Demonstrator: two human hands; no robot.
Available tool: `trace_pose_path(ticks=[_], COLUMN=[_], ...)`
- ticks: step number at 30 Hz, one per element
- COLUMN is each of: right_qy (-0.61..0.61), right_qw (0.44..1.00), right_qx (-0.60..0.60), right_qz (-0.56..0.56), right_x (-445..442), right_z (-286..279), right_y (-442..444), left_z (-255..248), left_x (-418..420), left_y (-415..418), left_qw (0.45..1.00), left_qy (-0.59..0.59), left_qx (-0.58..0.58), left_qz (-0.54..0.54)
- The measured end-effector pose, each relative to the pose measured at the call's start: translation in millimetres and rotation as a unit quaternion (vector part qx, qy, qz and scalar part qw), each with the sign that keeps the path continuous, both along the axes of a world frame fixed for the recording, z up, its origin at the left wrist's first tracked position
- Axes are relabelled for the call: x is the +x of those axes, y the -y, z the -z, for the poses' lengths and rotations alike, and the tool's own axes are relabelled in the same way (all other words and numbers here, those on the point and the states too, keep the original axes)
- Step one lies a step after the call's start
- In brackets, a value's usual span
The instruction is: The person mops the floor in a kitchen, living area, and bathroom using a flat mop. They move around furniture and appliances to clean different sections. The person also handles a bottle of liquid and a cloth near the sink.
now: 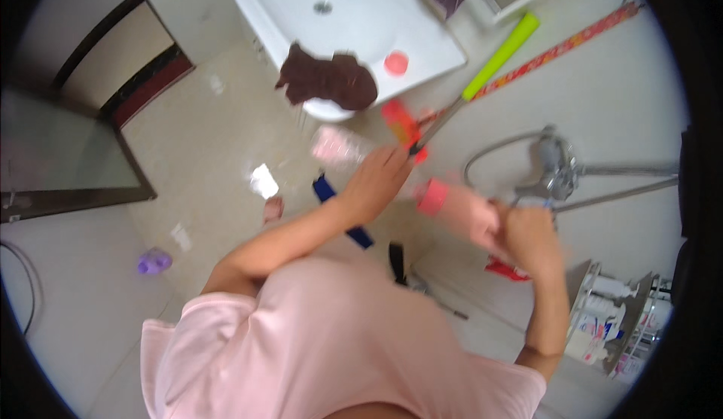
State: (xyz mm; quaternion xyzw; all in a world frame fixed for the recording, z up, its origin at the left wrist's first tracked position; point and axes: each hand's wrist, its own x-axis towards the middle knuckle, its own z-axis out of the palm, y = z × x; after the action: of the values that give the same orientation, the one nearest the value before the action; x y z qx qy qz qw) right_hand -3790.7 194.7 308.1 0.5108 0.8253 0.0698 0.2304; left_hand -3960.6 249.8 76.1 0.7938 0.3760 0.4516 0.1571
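My left hand (375, 184) is curled around the black lower end of a metal rod (440, 121) with a bright green handle (501, 56). Close beyond these fingers is a blurred, pale pink and white translucent object (337, 146), and whether it joins the rod cannot be made out. My right hand (531, 235) grips a pink bottle (466, 214), blurred and tilted, its darker pink neck pointing toward my left hand. A round pink lid (396, 63) lies on the rim of the white washbasin (446, 52). Dark brown cloth (330, 80) drapes over the basin's front edge.
A red patterned pole (565, 46) leans along the wall by a blurred orange-red object (402, 122). To the right are a shower mixer (556, 162) and shelves of bottles (599, 311). A purple container (154, 261) sits on the floor, left of a dark blue strip (358, 236).
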Motion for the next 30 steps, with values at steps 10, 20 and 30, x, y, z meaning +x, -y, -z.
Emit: trace_pose_path(ticks=[10, 20, 30], right_qy=[0.046, 0.022, 0.036], right_qw=[0.999, 0.999, 0.999], right_qx=[-0.001, -0.043, -0.031], right_qz=[-0.009, -0.013, 0.024], right_x=[13, 32, 16], right_z=[18, -2, -9], right_y=[5, -14, -27], left_z=[21, 1, -8], left_x=[6, 26, 35], left_y=[45, 14, 19], left_qw=[0.998, 0.999, 0.999], left_qy=[-0.022, 0.032, 0.045], left_qx=[-0.053, -0.011, -0.016], left_qz=[-0.028, -0.015, -0.027])
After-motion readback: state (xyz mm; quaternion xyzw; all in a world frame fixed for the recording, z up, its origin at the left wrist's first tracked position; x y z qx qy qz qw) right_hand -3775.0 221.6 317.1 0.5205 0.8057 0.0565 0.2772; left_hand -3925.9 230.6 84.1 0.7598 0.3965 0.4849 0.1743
